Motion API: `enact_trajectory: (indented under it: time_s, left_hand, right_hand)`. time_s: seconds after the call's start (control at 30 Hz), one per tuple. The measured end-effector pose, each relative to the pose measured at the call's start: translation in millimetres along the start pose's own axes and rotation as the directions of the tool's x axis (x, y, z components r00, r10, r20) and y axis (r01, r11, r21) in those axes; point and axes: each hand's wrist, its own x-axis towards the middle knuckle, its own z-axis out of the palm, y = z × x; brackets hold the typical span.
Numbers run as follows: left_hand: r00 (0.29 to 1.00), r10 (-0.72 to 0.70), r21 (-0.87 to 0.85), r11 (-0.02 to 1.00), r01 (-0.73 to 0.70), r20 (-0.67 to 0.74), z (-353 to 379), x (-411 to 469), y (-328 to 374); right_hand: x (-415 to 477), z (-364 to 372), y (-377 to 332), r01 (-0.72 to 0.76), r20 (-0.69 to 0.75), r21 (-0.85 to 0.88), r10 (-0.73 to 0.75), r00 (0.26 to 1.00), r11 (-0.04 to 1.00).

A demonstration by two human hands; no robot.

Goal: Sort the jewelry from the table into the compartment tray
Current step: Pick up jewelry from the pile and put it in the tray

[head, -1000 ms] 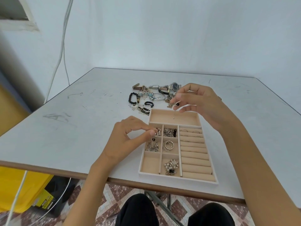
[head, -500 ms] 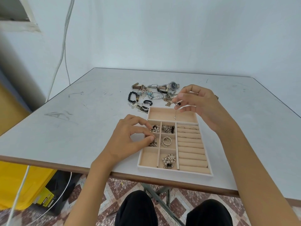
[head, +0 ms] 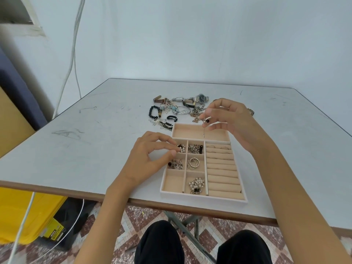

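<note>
- A compartment tray (head: 203,198) sits at the near edge of a grey counter (head: 95,149).
- Five of its six small squares hold pearl pieces, chain, hoops and studs. The near-left square and the long far compartment are bare. A few thin rings sit in the padded rows.
- The right hand (head: 232,124) pinches a dangling piece (head: 205,123) with a black bead above the long far compartment.
- The left hand (head: 150,157) is curled at the far-left square, thumb and forefinger nearly meeting. Whether they hold anything cannot be told.
- A jewelry pile (head: 179,111) of watches, a bead bracelet and chains remains just beyond the tray, so the sorting looks roughly half done.
</note>
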Motion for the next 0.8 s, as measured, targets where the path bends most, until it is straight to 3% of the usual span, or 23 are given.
enact_trajectory:
  time_s: [0.17, 0.27, 0.37, 0.6, 0.8]
  left_hand:
    - [0.970, -0.199, 0.247, 0.942, 0.229, -0.143, -3, 3, -17]
    - [0.936, -0.352, 0.441, 0.836, 0.326, -0.024, 4, 3, -23]
    - [0.905, -0.418, 0.606, 0.743, 0.285, 0.086, 10, 5, -23]
    - [0.880, -0.456, 0.673, 0.693, 0.257, 0.134, 9, 6, -21]
    - [0.877, -0.460, 0.664, 0.700, 0.263, 0.138, 8, 6, -19]
  right_hand:
    - [-1, 7, -1, 0.013, 0.027, 0.005, -0.014, 1.000, 1.000]
    - [-4, 13, -4, 0.021, 0.053, 0.044, -0.024, 0.998, 0.999]
    - [-12, 22, -11, 0.043, 0.125, 0.072, -0.052, 0.991, 0.996]
    - [-39, 48, -26, 0.067, 0.325, 0.031, -0.073, 0.943, 0.997]
    - [-52, 57, -13, -0.011, 0.396, -0.125, 0.060, 0.916, 0.992]
